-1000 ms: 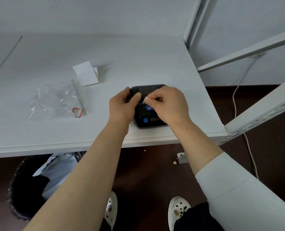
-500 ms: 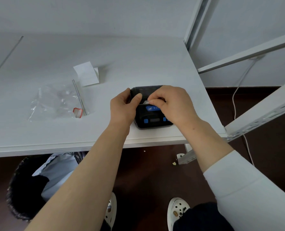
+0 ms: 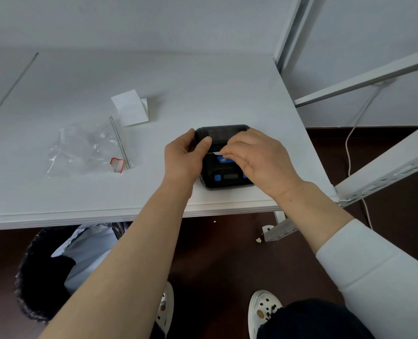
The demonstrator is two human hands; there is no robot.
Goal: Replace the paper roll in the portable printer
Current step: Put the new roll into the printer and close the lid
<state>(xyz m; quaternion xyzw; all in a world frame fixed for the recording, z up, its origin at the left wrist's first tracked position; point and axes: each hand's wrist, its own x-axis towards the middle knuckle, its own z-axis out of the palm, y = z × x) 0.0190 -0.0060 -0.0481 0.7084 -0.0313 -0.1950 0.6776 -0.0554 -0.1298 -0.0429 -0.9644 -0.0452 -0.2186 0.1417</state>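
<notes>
— Printer (image 3: 224, 172) sits near the front right edge of the white surface (image 3: 154, 77), lid down by the look of it. Where are the hands?

— Both on it. The left hand (image 3: 182, 157) clasps the left side of the black body, thumb laid over the top. The right hand (image 3: 257, 155) pinches a thin white paper strip (image 3: 216, 153) that sticks out at the slot across the top.

— What is different from a second ago?

— The right hand has slid to the right and back towards the person, so the blue buttons on the front face now show where the hand covered them. The strip lies flatter and lower across the slot than it did.

— Meaning?

— I judge the new roll is inside and the paper end is being drawn out or torn off at the slot; the roll itself is hidden, so that is a guess.

— Anything else there?

— A clear zip bag (image 3: 85, 148) and a loose white paper piece (image 3: 129, 107) lie well apart to the left, untouched.
</notes>
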